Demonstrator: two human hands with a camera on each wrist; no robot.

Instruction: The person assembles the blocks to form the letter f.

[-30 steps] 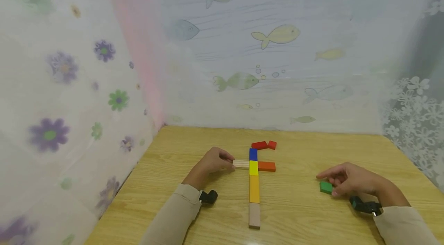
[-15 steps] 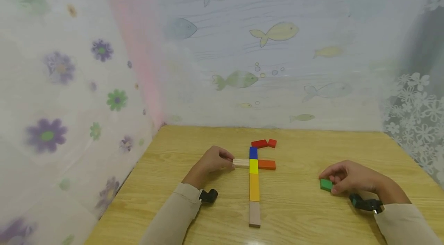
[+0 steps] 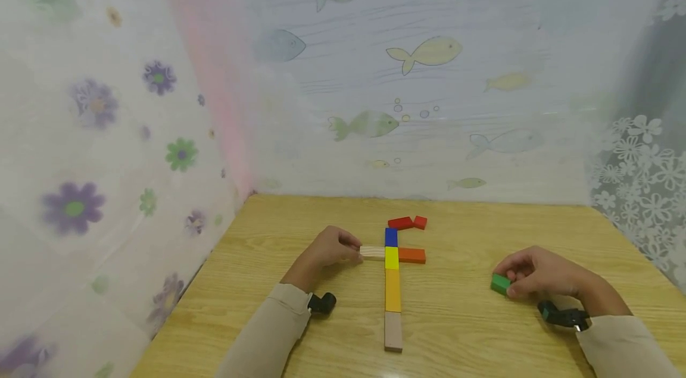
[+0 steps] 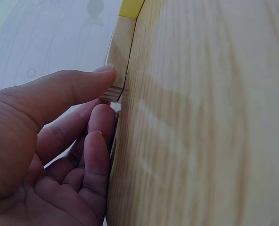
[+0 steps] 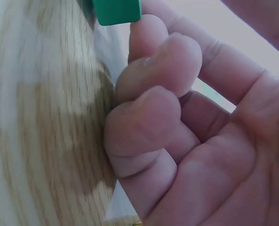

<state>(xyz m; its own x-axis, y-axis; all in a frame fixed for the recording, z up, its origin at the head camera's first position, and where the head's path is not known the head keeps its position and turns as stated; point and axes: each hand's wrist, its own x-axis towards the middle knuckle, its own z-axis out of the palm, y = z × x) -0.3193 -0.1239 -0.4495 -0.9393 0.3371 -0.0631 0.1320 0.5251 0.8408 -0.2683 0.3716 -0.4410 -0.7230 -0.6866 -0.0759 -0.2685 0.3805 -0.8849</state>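
Observation:
My left hand (image 3: 333, 247) holds the outer end of a plain wooden block (image 3: 372, 252) between thumb and fingers; the left wrist view shows the thumb on that block (image 4: 120, 52). Its other end meets a yellow block (image 3: 392, 258). An orange-red block (image 3: 412, 255) lies on the yellow block's right side, a blue block (image 3: 391, 237) above it, an amber block (image 3: 393, 290) and a light brown block (image 3: 393, 331) in line below. Off to the right, my right hand (image 3: 552, 274) pinches a green block (image 3: 501, 284) between thumb and index finger, the other fingers curled.
Two red pieces, a longer block (image 3: 400, 223) and a shorter block (image 3: 420, 222), lie just beyond the blue block. The wood-grain table (image 3: 461, 330) ends at a fish-patterned sheet (image 3: 429, 158) behind and a flowered sheet (image 3: 182, 211) on the left.
My right index finger has come down onto the green block's far side, and the block has turned and shifted slightly left. My left hand and the joined blocks stay in place.

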